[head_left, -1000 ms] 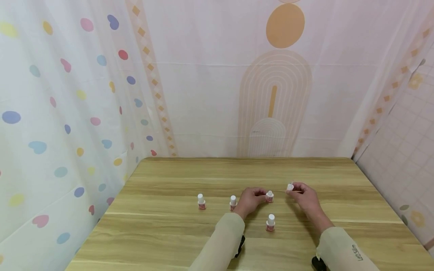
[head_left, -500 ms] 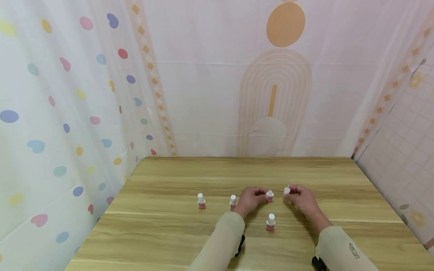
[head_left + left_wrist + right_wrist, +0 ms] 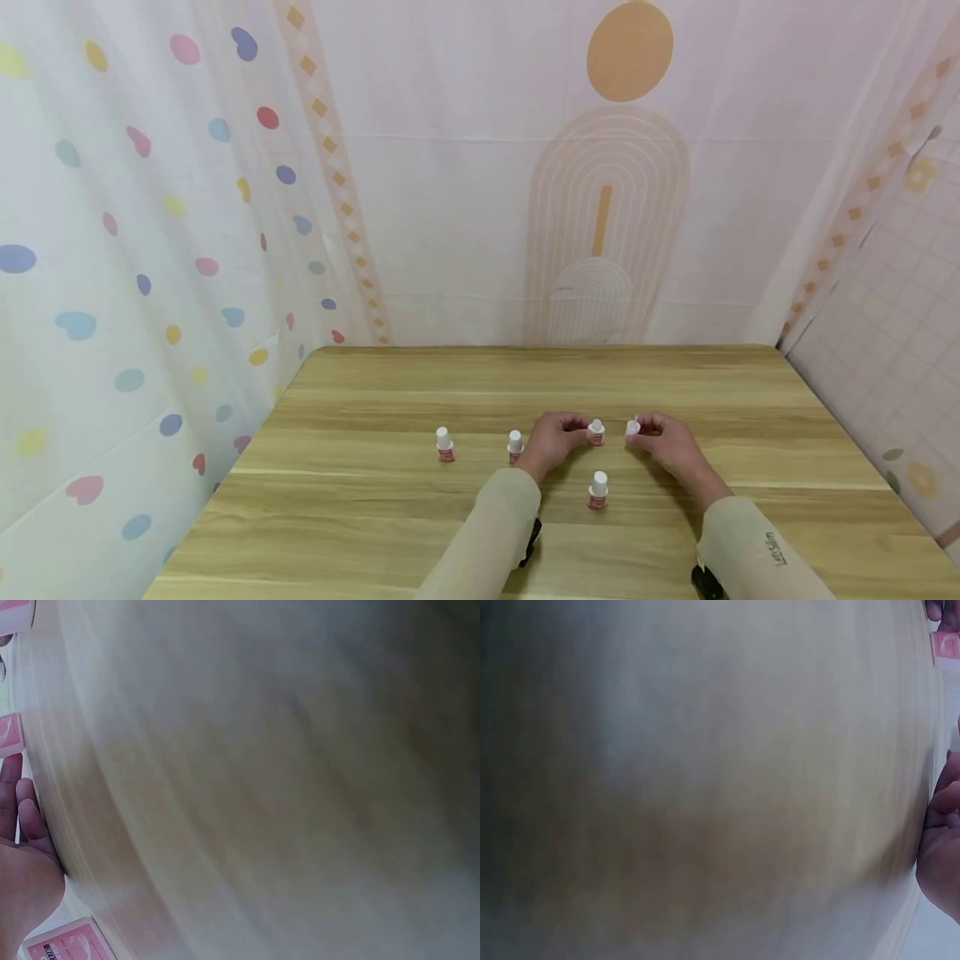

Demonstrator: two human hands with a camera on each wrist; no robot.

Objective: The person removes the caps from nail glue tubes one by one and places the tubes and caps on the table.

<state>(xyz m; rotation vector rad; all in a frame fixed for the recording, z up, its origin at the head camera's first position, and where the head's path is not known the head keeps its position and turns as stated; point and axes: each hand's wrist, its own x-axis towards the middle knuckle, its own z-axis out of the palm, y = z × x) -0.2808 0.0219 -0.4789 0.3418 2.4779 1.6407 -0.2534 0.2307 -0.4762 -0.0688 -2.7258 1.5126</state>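
Note:
On the wooden table, my left hand [image 3: 553, 443] pinches a small white bottle with a pink label [image 3: 596, 435] between thumb and fingers. That bottle stands upright, its narrow white neck bare on top. To its right, my right hand [image 3: 672, 450] holds a white cap [image 3: 633, 428] in its fingertips, with a thin stem sticking upward from it. A short gap separates cap and bottle. In the left wrist view the left hand [image 3: 28, 877] shows at the edge, near the pink-labelled bottle [image 3: 9, 735]. The right wrist view catches part of the right hand [image 3: 941, 847].
Two capped bottles of the same kind stand to the left: one far left [image 3: 446, 446] and another [image 3: 515, 447] beside the left wrist. A third capped bottle [image 3: 597, 491] stands nearer, between the forearms. A patterned curtain [image 3: 450, 208] hangs behind the table [image 3: 360, 517].
The right hand has brought the cap slightly left and down, closer to the bottle's level, and the cap has turned. The left hand and its bottle have stayed in place.

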